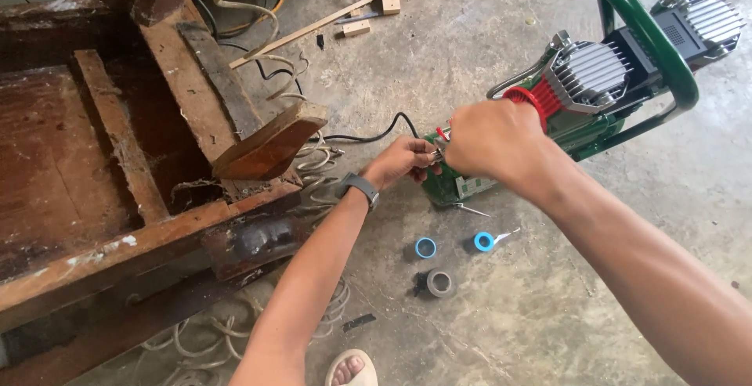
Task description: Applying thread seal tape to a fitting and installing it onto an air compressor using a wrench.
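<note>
Nearest me, three tape rolls (439, 281) lie on the concrete floor (486, 331). Beyond them my left hand (403, 160) pinches a small metal fitting (435, 151) at the compressor's (595, 96) near end. My right hand (489, 137) closes over it. The compressor's long axis runs away rightward; a wooden frame (117, 159) sits left.

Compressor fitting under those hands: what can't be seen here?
- Head view: the fitting on the compressor is hidden by the right hand.
- What the left hand pinches is too small to name.
- Each grip's tightness is unclear.
- The wooden frame is cut off at the left edge.
</note>
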